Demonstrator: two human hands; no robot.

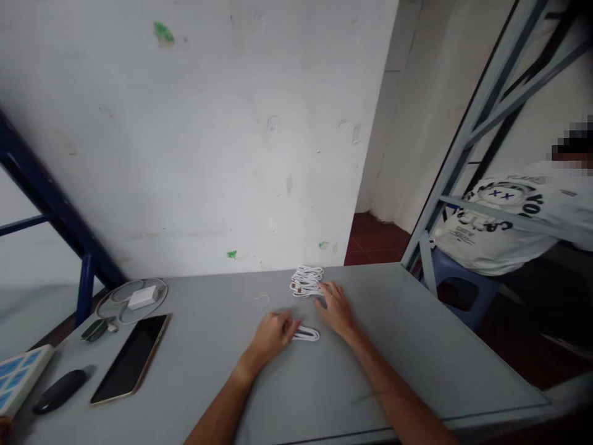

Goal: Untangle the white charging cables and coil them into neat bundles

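My left hand [274,334] is closed, thumb and fingers pinched on one end of a looped white cable [307,334]. The loop's rounded end sticks out to the right, low over the grey table. Farther back lies a pile of coiled white cables [306,278], with small brownish connector ends showing at its left. My right hand [336,307] is at the pile's right front edge, thumb and fingers apart; its fingertips meet or nearly meet the cables. A thin white strand [264,300] lies on the table left of the pile.
On the grey table [199,358] at left are a tablet [131,358], a black mouse [60,390], a white charger [143,298] with its cord, a small dark object [94,330] and a white-blue box [21,374]. A wall stands behind. At right, a person sits on a blue stool [467,290] beyond a metal frame.
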